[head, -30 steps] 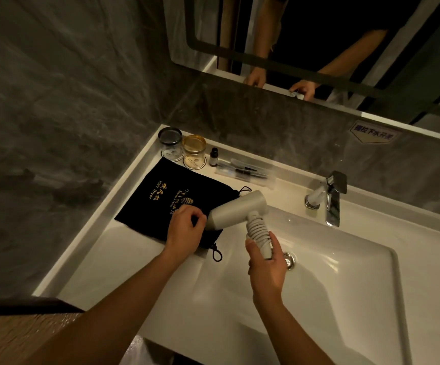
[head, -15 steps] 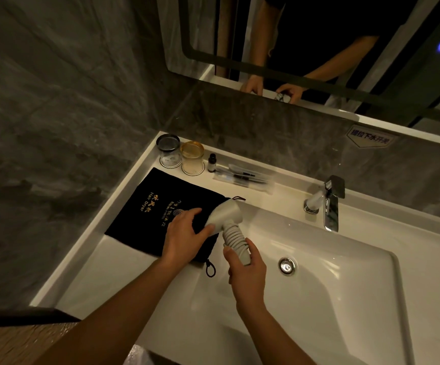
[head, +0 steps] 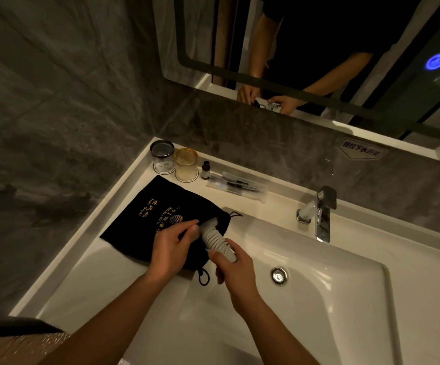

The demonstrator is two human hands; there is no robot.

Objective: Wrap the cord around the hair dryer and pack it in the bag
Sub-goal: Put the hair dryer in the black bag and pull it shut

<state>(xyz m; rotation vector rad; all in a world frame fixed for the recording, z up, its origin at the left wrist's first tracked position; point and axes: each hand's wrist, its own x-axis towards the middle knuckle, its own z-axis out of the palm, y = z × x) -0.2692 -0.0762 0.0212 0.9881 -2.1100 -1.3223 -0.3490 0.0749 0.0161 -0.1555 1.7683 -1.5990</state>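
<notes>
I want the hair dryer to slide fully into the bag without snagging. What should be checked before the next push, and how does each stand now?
1. Cord wrapped on the handle: ok, coils sit tight round the hair dryer.
2. Bag mouth held open: ok, the left hand pinches the edge of the black drawstring bag.
3. Grip on the handle: ok, the right hand closes round its end.
4. Dryer head inside: ok, it is hidden in the bag.
5. Plug tucked in: cannot tell, it is hidden.
6. Drawstring loop clear of the mouth: ok, it hangs toward the basin.
</notes>
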